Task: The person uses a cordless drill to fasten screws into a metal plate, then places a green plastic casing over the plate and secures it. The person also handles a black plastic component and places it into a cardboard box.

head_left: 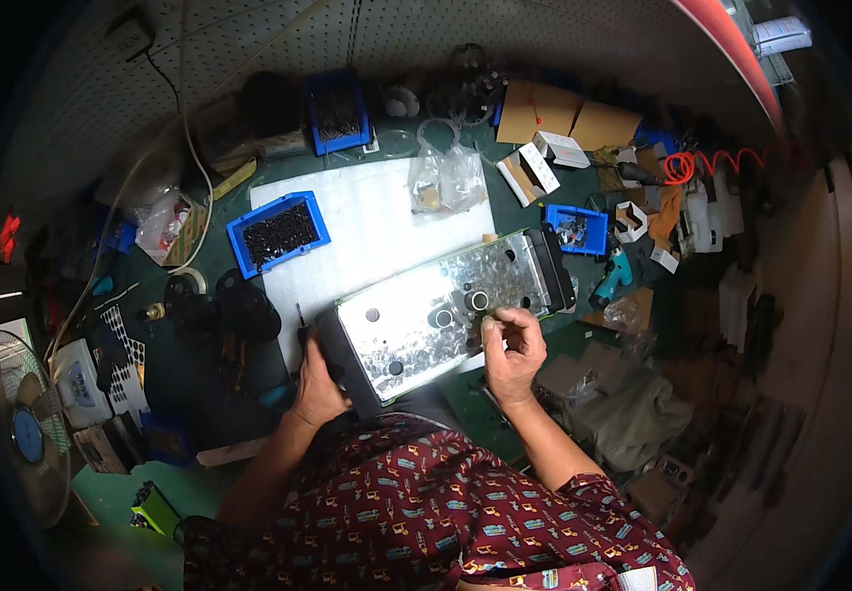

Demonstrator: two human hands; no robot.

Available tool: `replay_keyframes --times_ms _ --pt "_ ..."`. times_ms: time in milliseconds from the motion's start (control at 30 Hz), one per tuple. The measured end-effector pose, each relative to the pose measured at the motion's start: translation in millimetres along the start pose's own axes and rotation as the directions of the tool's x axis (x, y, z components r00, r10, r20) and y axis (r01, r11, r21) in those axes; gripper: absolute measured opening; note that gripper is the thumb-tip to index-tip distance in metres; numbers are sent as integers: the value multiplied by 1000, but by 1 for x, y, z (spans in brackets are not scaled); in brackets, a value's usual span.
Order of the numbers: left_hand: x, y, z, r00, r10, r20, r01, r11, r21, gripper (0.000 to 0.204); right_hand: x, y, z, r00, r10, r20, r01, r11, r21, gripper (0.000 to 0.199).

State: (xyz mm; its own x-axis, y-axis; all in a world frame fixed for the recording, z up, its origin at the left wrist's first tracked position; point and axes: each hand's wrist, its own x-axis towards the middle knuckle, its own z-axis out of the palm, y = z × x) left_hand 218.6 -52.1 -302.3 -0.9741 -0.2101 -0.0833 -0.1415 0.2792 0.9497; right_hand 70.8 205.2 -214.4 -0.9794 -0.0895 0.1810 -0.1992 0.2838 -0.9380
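A long box-shaped device [416,340] with a shiny metal face and black end caps lies tilted in front of my body, over the edge of a white sheet. Two round ringed fittings [444,318] sit near the middle of its face, among several dark holes. My left hand [322,387] grips the black end cap at the left. Just below the right-hand fitting, my right hand [515,357] is pinched with thumb and forefinger together at the metal face. Whatever those fingertips hold is too small to make out.
On the white foam sheet [362,217] stand a blue bin [278,234] of small black parts and a clear plastic bag [446,177]. Another blue bin [576,230] and a teal power tool [612,277] are at the right. A fan [27,433] stands far left.
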Motion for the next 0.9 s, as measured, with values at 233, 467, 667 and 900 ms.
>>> replay_keyframes --times_ms 233,467,667,900 --pt "-38 -21 -28 999 -38 -32 48 899 434 114 10 -2 -17 992 43 118 -38 998 -48 17" --pt "-76 -72 -34 968 -237 84 143 795 590 94 19 -25 -20 949 235 212 -297 892 340 18" --pt "-76 -87 -19 970 -242 -28 186 659 729 90 20 -34 -31 929 275 249 -362 819 445 18" --pt "-92 -66 -28 950 -296 -100 275 637 720 86 30 -25 -46 800 348 489 -566 707 423 15"
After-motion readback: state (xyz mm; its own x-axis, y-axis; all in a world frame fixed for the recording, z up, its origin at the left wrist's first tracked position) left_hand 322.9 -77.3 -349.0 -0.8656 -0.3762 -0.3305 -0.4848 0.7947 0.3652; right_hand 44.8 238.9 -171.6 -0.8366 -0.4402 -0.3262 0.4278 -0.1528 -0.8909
